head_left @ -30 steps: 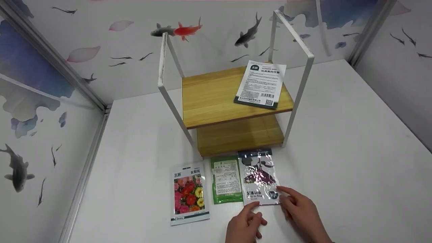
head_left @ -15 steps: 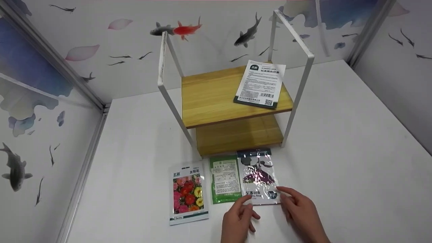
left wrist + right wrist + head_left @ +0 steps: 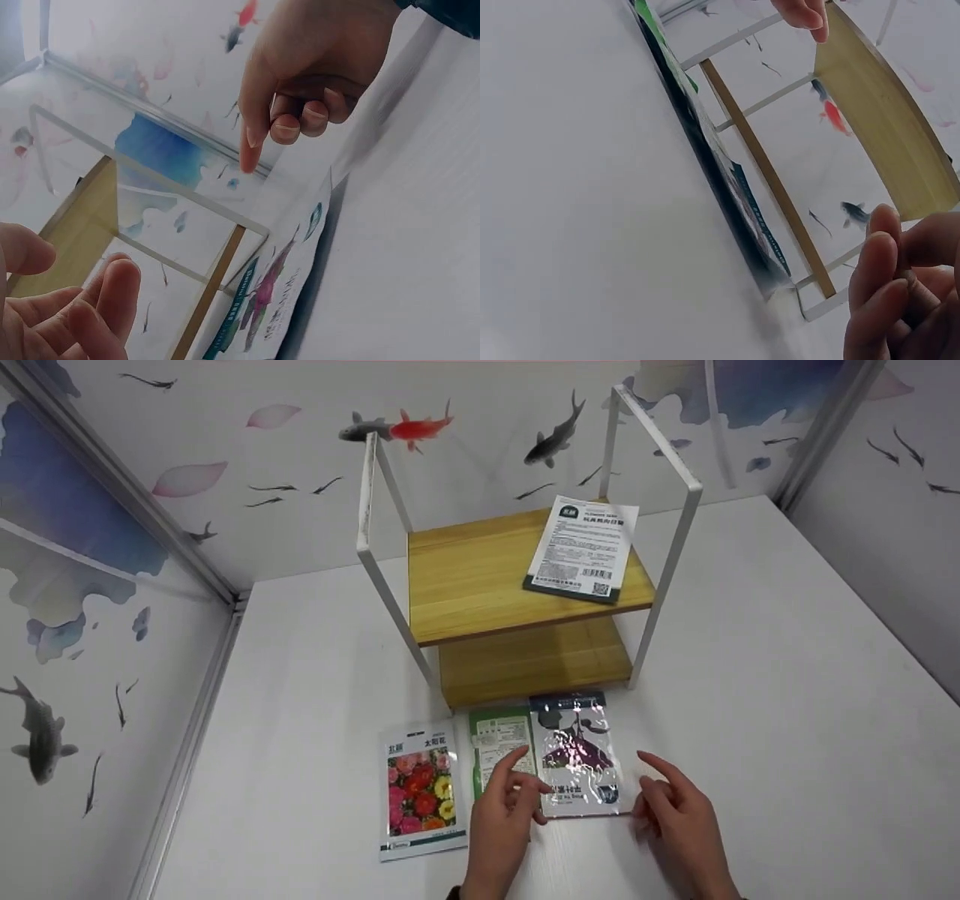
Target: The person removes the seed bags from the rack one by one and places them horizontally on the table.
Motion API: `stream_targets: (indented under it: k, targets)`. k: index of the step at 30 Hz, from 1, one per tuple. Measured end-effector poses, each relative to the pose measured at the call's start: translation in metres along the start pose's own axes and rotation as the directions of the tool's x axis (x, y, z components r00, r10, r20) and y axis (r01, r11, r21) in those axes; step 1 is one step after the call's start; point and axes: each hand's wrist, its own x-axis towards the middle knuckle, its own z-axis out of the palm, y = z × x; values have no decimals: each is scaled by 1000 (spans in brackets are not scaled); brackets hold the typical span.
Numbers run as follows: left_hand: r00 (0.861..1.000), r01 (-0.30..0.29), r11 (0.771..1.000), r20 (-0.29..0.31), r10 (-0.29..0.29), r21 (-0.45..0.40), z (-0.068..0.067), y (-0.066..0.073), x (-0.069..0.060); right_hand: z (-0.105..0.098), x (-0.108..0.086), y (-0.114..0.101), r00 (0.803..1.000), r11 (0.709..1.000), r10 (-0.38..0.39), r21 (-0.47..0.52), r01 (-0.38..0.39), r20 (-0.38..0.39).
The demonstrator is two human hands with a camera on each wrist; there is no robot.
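Note:
In the head view my left hand [image 3: 501, 817] is over the lower part of a green seed packet [image 3: 486, 729] with a white printed label, hiding some of it. Its index finger points forward, the others are loosely bent, and nothing is in its grasp. My right hand [image 3: 682, 817] is beside the lower right corner of a seed packet with a purple picture [image 3: 577, 750]. That index finger is extended, the other fingers bend inward, and it holds nothing. Further left lies a seed packet with red and yellow flowers [image 3: 421, 795].
A two-tier wooden shelf [image 3: 469, 577] with white metal side frames stands behind the packets. On its upper board lies a white packet [image 3: 585, 544], printed side up. Walls with painted fish [image 3: 555, 435] enclose the white table [image 3: 300, 735].
My left hand has moved left and forward, off the purple-picture packet and over the green one. My right hand has drawn slightly right, away from the packet's edge. The packets stay put.

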Motion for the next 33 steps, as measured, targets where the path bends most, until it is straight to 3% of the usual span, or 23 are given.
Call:
stream_targets:
  k: [8,14,19,26,33]
  targets:
    - [986,-157,985,-42,160,73,-8,24,11,-9,2,-25,985,985,-170,3,170,-39]
    - [970,-243,965,-10,245,100,-14,47,20,-12,6,-43,948,949,-315,9,316,-46]
    - [948,-319,942,24,318,101,-18,65,31,-16,8,-69,914,914,-405,19,406,-34]
    - [936,-353,927,42,351,129,-20,84,50,-22,2,-118,857,856,-516,21,516,1]
    - [934,-357,924,77,350,136,-19,98,65,-19,31,-127,826,826,-563,-49,562,-20]
